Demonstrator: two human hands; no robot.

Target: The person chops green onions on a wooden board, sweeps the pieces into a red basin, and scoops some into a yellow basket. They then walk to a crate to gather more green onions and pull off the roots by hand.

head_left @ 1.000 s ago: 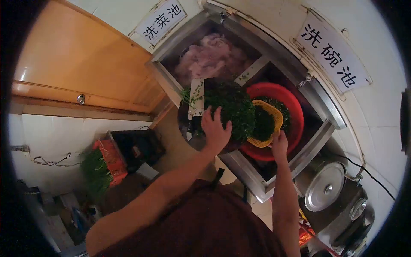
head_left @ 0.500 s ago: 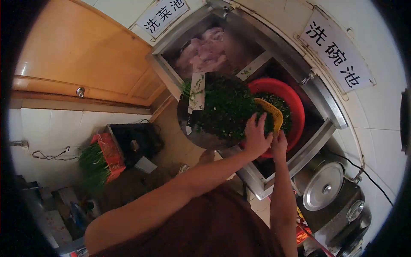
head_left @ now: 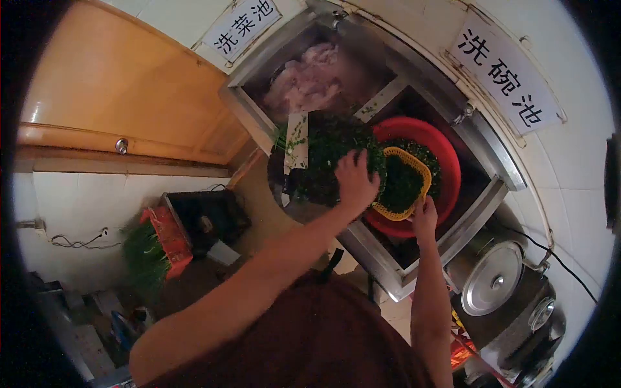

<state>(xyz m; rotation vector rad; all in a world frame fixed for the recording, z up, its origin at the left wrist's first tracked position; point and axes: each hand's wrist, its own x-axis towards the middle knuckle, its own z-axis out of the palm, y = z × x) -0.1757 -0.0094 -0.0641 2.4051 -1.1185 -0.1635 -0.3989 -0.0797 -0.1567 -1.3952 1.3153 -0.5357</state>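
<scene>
A round chopping board (head_left: 304, 210) carries a heap of finely chopped greens (head_left: 326, 145). My left hand (head_left: 356, 182) rests on the right part of this heap, palm down with its fingers apart. A cleaver (head_left: 297, 145) with green bits stuck to its blade lies on the board's left side. With my right hand (head_left: 425, 218) I grip the near right rim of a yellow plastic basket (head_left: 424, 169). Chopped greens fill part of the basket, which is beside the board and over a red tub (head_left: 451, 158). More cut greens show in the tub.
A steel double sink (head_left: 446, 262) supports the tub; raw meat (head_left: 307, 77) lies in its far left basin. To the right stands a lidded steel pot (head_left: 491, 279). Uncut long greens (head_left: 145, 255) and a dark crate (head_left: 210, 223) are on the floor at left, near a wooden door (head_left: 129, 84).
My left hand has moved left from the basket onto the heap of greens. The basket, tilted against the board before, now sits more level, with its opening facing up.
</scene>
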